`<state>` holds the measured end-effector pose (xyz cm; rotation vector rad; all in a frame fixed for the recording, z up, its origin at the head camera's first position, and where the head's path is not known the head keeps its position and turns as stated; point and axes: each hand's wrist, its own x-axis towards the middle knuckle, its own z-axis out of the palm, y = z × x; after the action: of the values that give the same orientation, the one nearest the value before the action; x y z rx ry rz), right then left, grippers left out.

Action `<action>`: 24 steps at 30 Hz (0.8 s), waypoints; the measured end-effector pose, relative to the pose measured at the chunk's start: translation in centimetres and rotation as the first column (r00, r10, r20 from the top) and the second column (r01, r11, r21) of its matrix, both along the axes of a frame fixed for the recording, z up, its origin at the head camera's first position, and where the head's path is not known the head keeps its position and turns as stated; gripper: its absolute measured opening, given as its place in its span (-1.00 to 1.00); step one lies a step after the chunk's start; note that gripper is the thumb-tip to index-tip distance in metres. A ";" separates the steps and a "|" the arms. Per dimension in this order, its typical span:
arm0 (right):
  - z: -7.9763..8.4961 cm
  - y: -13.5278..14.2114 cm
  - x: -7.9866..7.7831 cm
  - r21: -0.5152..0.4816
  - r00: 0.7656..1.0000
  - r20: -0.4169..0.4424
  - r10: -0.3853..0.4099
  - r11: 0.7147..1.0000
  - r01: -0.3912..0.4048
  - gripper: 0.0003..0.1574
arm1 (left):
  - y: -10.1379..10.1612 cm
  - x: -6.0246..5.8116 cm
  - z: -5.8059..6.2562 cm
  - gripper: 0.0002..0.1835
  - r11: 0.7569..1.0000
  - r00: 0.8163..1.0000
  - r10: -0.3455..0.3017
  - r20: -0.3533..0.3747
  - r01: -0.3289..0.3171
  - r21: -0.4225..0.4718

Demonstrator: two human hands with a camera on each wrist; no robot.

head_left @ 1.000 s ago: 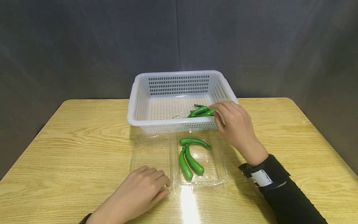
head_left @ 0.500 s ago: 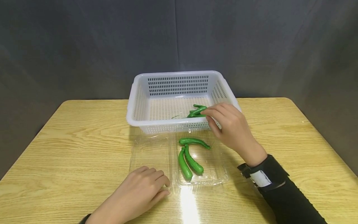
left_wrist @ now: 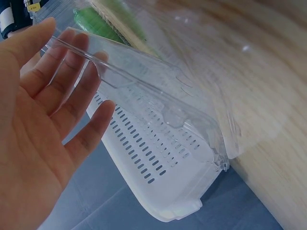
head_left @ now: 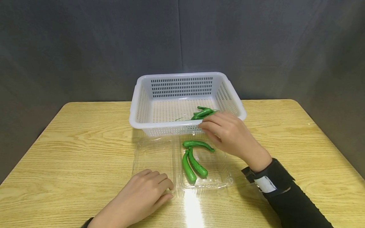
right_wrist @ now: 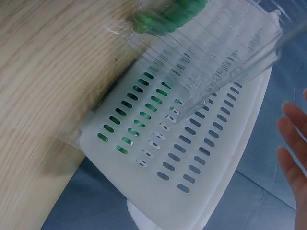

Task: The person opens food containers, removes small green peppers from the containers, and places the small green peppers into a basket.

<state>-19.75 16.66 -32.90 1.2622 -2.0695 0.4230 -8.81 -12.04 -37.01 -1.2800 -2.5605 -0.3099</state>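
Three green chili peppers [head_left: 196, 163] lie in the right half of a clear plastic clamshell box [head_left: 219, 174] in the head view. My left hand [head_left: 145, 190] rests at the near edge of the box's other half, fingers loosely bent. In the left wrist view that hand [left_wrist: 62, 115] is beside the clear rim, thumb apart from the fingers. My right hand [head_left: 229, 134] hovers at the near right side of the white basket [head_left: 186, 76], above the box's far right corner. Its palm side is hidden from the head view, and the right wrist view shows only some fingertips [right_wrist: 283, 127].
More chili peppers [head_left: 202, 113] lie in the basket's near right part. The basket stands behind the box on a wooden table [head_left: 71, 152]. A dark grey curtain [head_left: 114, 47] hangs behind and at both sides.
My right hand has moved left and toward me, from inside the basket's near right corner to over its front rim. The left hand and the three peppers have stayed put.
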 end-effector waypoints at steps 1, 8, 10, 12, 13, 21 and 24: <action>0.0 0.0 0.0 0.008 1.000 0.001 0.007 1.000 -0.007 -0.81 | 0.0 0.0 0.0 -0.89 1.000 1.000 0.002 -0.003 -0.002 -0.001; -0.5 -0.5 0.2 0.050 0.999 0.042 0.024 0.998 -0.026 -0.74 | 0.1 0.0 0.0 -0.89 1.000 1.000 0.005 -0.010 -0.005 0.000; -0.7 -0.6 0.1 0.051 0.998 0.051 0.031 0.998 -0.034 -0.76 | 0.1 0.0 0.0 -0.89 1.000 1.000 0.005 -0.010 -0.005 0.002; -0.9 -0.8 0.1 0.052 0.997 0.061 0.037 0.998 -0.040 -0.78 | 0.0 0.0 0.0 -0.89 1.000 1.000 0.001 -0.009 -0.001 0.002; -1.0 -0.8 0.1 0.056 0.997 0.067 0.037 0.998 -0.041 -0.79 | 0.0 0.0 -0.1 -0.90 1.000 1.000 0.000 -0.007 0.000 0.003; -1.5 -1.1 0.2 0.139 0.990 0.144 -0.015 0.990 -0.006 -0.76 | 0.0 0.0 0.1 -0.89 1.000 1.000 0.009 -0.014 -0.009 -0.008; -1.7 -1.1 0.3 0.159 0.985 0.169 -0.034 0.987 0.007 -0.75 | 0.0 0.0 0.1 -0.89 1.000 1.000 0.011 -0.012 -0.011 -0.012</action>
<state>-19.47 15.53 -34.56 1.3356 -2.2972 0.3755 -8.76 -12.00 -36.94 -1.2676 -2.5627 -0.2847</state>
